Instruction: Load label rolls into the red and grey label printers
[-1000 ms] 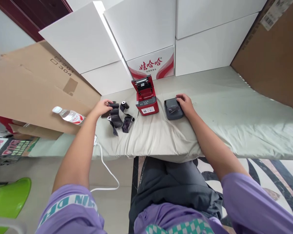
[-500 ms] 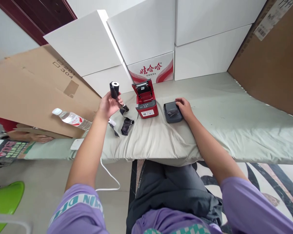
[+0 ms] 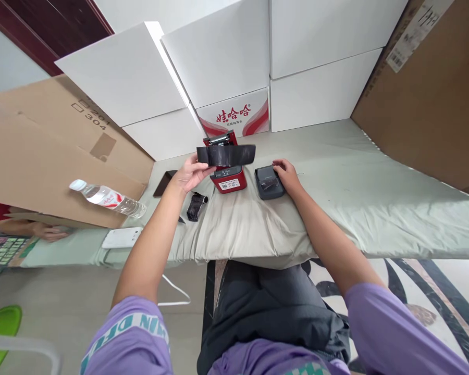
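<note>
While the head view looks down over both forearms, everything lies on a pale green padded counter (image 3: pixel 359 208).

Left hand: the left hand (image 3: pixel 189 174) pinches one end of a black strip (image 3: pixel 226 154), grip clenched on it; the strip stretches level in the air, to the right.
What it covers: the strip hangs in front of the red printer (image 3: pixel 227 179) and hides most of its raised lid.
Right hand: the right hand (image 3: pixel 286 174) rests on the dark grey printer (image 3: pixel 268 182), fingers curled over its right edge; whether they clamp it cannot be told.
Nearby: a crumpled black strip piece (image 3: pixel 195 207) lies just below the left hand; a dark phone (image 3: pixel 164 183) lies to its left.
Left edge: a white device (image 3: pixel 121 237) with a white cable (image 3: pixel 175 291) hanging off the counter.
Bottle: a clear water bottle (image 3: pixel 107 198), red label, lies on its side against brown cardboard (image 3: pixel 42 156); liquid shows inside.
Writing: the white carton (image 3: pixel 234 112) behind the red printer bears red Chinese characters; the cardboard reads "201" and "304".
Label: a white sticker on the red printer's front, too small to read.
</note>
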`<control>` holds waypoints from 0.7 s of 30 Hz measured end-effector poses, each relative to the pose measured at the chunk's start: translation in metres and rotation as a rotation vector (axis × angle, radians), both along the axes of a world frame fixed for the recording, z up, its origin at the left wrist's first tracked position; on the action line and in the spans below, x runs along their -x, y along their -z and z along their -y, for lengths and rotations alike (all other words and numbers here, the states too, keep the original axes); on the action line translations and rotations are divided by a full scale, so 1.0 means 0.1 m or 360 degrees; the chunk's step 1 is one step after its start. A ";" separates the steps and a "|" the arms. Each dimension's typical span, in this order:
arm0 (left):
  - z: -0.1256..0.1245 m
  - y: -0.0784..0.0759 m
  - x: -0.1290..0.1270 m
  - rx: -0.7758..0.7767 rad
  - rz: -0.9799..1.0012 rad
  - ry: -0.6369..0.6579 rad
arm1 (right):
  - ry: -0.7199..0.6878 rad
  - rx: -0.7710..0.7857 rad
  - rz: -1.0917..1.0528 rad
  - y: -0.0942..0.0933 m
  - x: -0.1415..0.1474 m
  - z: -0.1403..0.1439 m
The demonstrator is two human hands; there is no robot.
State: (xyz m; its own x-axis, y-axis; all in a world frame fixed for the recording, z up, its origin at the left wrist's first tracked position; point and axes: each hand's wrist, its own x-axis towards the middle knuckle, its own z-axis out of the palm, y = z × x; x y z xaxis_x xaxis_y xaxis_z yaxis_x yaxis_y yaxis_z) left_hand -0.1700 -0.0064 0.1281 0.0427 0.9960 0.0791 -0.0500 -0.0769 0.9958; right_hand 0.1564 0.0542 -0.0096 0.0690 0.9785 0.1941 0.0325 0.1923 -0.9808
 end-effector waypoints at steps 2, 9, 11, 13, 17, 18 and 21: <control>-0.04 0.03 -0.04 -0.0054 -0.0120 -0.0054 | -0.0007 0.0002 0.0012 0.00 0.00 0.00; -0.16 -0.02 -0.02 -0.0361 -0.0992 -0.0305 | -0.0005 -0.0011 0.0007 0.00 0.01 0.01; -0.19 -0.05 -0.02 -0.0372 -0.1084 -0.0337 | 0.0002 -0.0006 -0.0001 -0.01 0.01 0.01; -0.23 -0.07 -0.03 -0.0346 -0.1154 -0.0374 | 0.0006 -0.0008 -0.0008 -0.01 0.01 0.01; -0.30 -0.07 -0.06 -0.0362 -0.1277 -0.0408 | -0.0002 -0.0008 0.0010 -0.01 0.01 0.01; -0.31 -0.07 -0.06 -0.0374 -0.1307 -0.0415 | -0.0005 -0.0005 0.0010 -0.01 0.01 0.01; -0.32 -0.04 -0.05 -0.0371 -0.1298 -0.0389 | -0.0005 0.0000 -0.0003 -0.01 0.01 0.01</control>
